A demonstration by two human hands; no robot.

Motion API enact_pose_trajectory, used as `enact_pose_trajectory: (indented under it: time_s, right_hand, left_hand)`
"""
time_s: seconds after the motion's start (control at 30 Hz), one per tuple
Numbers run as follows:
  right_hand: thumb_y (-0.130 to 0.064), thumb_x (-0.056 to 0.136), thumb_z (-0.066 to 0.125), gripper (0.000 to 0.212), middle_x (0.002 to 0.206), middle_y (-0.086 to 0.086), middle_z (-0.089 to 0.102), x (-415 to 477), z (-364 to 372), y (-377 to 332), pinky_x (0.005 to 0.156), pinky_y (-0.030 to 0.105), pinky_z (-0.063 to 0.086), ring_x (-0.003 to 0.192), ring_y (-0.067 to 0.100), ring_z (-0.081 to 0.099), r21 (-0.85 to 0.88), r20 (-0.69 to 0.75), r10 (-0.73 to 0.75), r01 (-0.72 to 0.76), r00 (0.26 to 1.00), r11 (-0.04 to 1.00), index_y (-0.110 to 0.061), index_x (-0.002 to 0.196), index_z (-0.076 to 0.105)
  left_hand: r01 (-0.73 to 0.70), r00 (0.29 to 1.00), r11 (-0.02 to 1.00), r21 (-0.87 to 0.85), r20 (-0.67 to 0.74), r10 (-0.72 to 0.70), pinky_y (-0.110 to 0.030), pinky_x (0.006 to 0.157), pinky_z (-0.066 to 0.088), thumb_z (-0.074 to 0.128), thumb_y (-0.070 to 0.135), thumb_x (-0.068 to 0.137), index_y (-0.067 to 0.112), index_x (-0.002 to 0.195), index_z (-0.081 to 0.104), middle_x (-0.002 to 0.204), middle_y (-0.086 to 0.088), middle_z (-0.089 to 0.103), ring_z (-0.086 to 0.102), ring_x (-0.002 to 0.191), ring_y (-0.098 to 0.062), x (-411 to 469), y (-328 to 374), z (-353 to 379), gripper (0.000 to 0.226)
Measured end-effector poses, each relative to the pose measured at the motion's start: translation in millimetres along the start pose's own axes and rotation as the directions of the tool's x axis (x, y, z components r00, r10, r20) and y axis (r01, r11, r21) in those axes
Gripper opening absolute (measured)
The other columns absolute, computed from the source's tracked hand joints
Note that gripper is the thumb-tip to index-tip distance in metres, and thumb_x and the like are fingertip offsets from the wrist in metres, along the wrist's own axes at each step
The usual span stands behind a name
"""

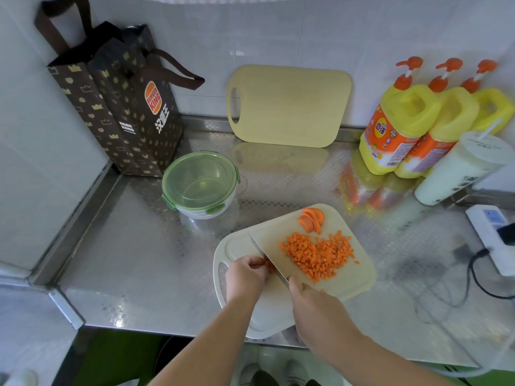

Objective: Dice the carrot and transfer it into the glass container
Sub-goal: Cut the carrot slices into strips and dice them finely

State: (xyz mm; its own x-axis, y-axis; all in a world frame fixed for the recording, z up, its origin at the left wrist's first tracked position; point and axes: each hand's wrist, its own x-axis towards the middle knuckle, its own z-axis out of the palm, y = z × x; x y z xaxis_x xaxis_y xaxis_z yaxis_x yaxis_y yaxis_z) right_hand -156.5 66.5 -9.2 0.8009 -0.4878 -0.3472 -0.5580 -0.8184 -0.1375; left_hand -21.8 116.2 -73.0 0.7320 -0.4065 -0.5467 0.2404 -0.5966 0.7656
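Observation:
A pale cutting board [359, 277] lies on the steel counter. On it sits a heap of diced carrot [317, 253], with a few carrot slices [312, 220] at its far edge. My left hand [245, 275] pinches a small carrot piece [269, 267] against the board. My right hand [312, 302] grips the handle of a knife [267, 257], whose blade stands on the board right beside my left fingertips. The glass container [200, 185], with a green clip lid on top, stands on the counter to the upper left of the board.
A second yellowish cutting board [289, 105] leans on the back wall. A brown paper bag [117, 101] stands at the back left. Three yellow pump bottles [418, 121] and a white cup [457, 168] are at the right, with a power strip [493, 232] and cable near the right edge.

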Motion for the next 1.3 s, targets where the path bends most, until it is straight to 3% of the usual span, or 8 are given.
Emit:
enact_pose_trajectory:
  time_s: [0.17,0.27,0.37,0.43,0.53,0.83,1.13,1.3]
  right_hand:
    - [-0.009,0.080,0.063,0.059,0.101,0.004,0.060,3.7,4.5,0.4,0.043,0.022,0.009,0.080,0.022,0.067,-0.082,0.007,-0.011,0.012,1.000,0.997,-0.008,0.132,0.037]
    - [-0.017,0.032,0.088,0.071,0.059,0.000,0.057,3.4,-2.7,-4.7,0.046,0.020,-0.009,0.036,0.012,0.054,-0.119,-0.010,-0.001,0.000,1.000,0.993,-0.006,0.098,0.065]
    - [-0.006,0.080,0.060,0.055,0.100,0.005,0.061,2.7,-2.4,-1.9,0.043,0.022,0.012,0.079,0.024,0.067,-0.073,0.034,-0.015,0.018,0.999,0.997,-0.006,0.131,0.039]
    - [-0.001,0.087,0.045,0.051,0.110,0.004,0.057,4.2,-1.4,-0.8,0.047,0.025,0.025,0.091,0.025,0.065,-0.049,0.007,-0.012,0.013,1.000,0.999,-0.010,0.135,0.030]
    - [0.000,0.089,0.044,0.046,0.109,0.004,0.057,4.3,-2.7,-0.4,0.060,0.027,0.033,0.091,0.024,0.065,-0.037,0.005,-0.001,0.002,1.000,0.999,-0.011,0.131,0.031]
    - [-0.006,0.092,0.043,0.030,0.107,0.002,0.061,14.9,11.2,-0.9,0.061,0.026,0.036,0.090,0.022,0.066,-0.027,0.028,0.013,-0.012,1.000,1.000,-0.013,0.120,0.038]
    - [-0.002,0.093,0.036,0.035,0.099,0.005,0.061,13.4,2.9,15.0,0.046,0.023,0.026,0.079,0.023,0.061,0.051,-0.040,-0.032,0.034,0.999,0.998,-0.012,0.127,0.035]
    - [-0.003,0.095,0.036,0.035,0.090,-0.001,0.054,1.7,-9.2,16.1,0.044,0.024,0.019,0.056,0.017,0.036,0.101,-0.086,-0.047,0.056,0.995,0.993,-0.013,0.128,0.032]
  left_hand:
    - [0.009,1.000,1.000,-0.002,-0.002,-0.009,-0.024,0.072,0.051,0.070,0.020,0.081,0.019,0.090,0.073,0.082,0.004,0.072,0.067,0.083,-0.016,0.4,0.8,0.7,0.009]
    - [0.016,1.000,1.000,-0.004,0.002,-0.016,-0.023,0.069,0.050,0.071,0.022,0.081,0.018,0.090,0.072,0.083,0.003,0.072,0.067,0.083,-0.015,-0.2,1.1,0.9,0.010]
    - [0.017,1.000,1.000,0.007,0.001,-0.017,-0.018,0.062,0.046,0.071,0.022,0.081,0.019,0.089,0.072,0.083,0.005,0.072,0.066,0.081,-0.013,-1.6,3.3,0.2,0.009]
    - [0.015,1.000,1.000,0.018,-0.002,-0.015,-0.015,0.058,0.043,0.070,0.022,0.082,0.019,0.088,0.071,0.082,0.006,0.071,0.065,0.079,-0.012,-2.8,4.9,-0.4,0.006]
    - [0.013,1.000,0.999,0.029,-0.005,-0.013,-0.016,0.056,0.043,0.069,0.021,0.083,0.020,0.087,0.071,0.082,0.005,0.071,0.065,0.079,-0.013,-4.6,7.2,-1.1,0.005]
    - [0.033,0.999,0.999,0.019,-0.023,-0.033,-0.024,0.070,0.051,0.071,0.018,0.080,0.019,0.079,0.069,0.080,0.005,0.070,0.066,0.082,-0.014,-3.2,6.6,-0.9,0.002]
    - [-0.013,1.000,0.999,0.041,-0.016,0.014,-0.019,0.062,0.044,0.068,0.017,0.082,0.023,0.079,0.066,0.082,0.006,0.069,0.063,0.083,-0.015,-6.1,11.3,-2.5,0.006]
    - [-0.037,0.999,0.999,0.024,-0.003,0.037,-0.022,0.069,0.051,0.063,0.014,0.087,0.017,0.089,0.070,0.078,0.003,0.070,0.065,0.073,-0.013,-6.5,10.9,-12.5,0.007]
